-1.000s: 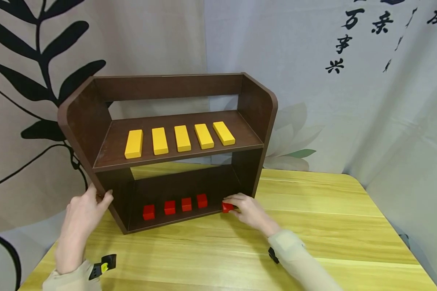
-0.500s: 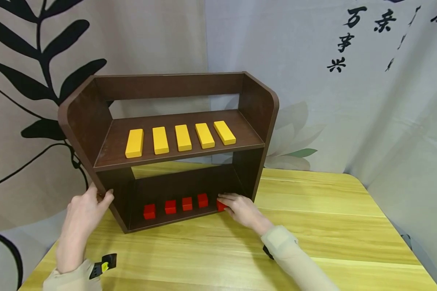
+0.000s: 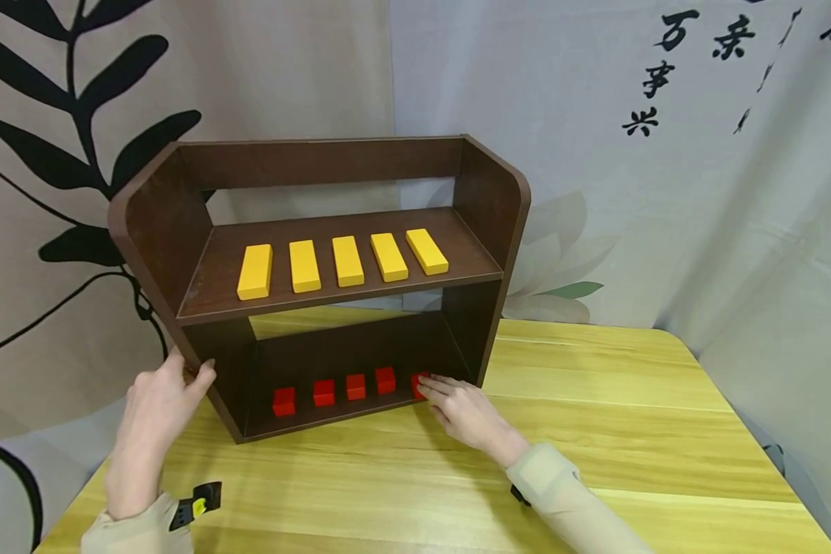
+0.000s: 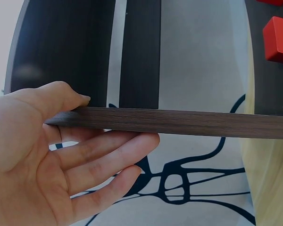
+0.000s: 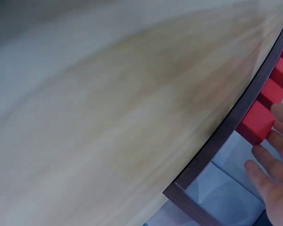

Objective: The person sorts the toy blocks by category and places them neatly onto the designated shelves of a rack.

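Red cube (image 3: 418, 384), lower shelf (image 3: 332, 415), rightmost of five

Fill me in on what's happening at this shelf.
A person is working at a dark wooden shelf unit on a yellow table. The left hand holds the unit's left side panel, thumb on one face and fingers on the other. The right hand touches the rightmost red cube, last in a row of five on the bottom shelf. Five yellow blocks lie across the upper shelf.
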The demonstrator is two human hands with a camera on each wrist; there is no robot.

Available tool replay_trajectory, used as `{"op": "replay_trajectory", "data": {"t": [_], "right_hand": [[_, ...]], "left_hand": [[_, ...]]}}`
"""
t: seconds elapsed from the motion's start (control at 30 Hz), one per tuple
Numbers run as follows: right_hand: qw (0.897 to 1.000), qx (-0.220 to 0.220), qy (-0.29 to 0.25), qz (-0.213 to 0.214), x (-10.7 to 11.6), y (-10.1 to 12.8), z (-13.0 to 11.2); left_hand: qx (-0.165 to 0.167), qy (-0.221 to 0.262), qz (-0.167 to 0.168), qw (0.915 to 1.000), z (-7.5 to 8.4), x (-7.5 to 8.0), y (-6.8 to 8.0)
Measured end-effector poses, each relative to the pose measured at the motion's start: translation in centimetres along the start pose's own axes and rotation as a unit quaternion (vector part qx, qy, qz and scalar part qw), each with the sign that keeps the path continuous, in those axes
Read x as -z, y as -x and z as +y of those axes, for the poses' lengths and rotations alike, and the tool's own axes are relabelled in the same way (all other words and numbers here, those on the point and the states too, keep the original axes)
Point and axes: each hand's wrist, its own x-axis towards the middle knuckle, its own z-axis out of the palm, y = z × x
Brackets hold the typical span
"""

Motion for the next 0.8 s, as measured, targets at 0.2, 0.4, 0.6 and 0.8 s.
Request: {"op": "replay_trajectory", "data": {"t": [0.2,0.4,0.6,0.8], "right_hand": [[0.999,-0.022,-0.015,-0.029,-0.2,-0.4,0.0],[0.997,-0.033,-0.026,-0.061,-0.4,-1.0,-0.1],[0.998,-0.033,-0.028,-0.051,-0.3,-0.9,-0.2],[0.998,-0.039,-0.048,0.019,1.1,0.6,-0.3]], "left_hand": [[-0.003,0.000,0.001,1.0000,0.0,-0.1,-0.1],[0.001,-0.003,-0.006,1.0000,0.1,-0.1,-0.2],[0.005,-0.015,-0.005,0.9999,0.5,-0.2,-0.1],[0.093,-0.081,-0.017,0.9922,3.2,-0.9,1.2]]}}
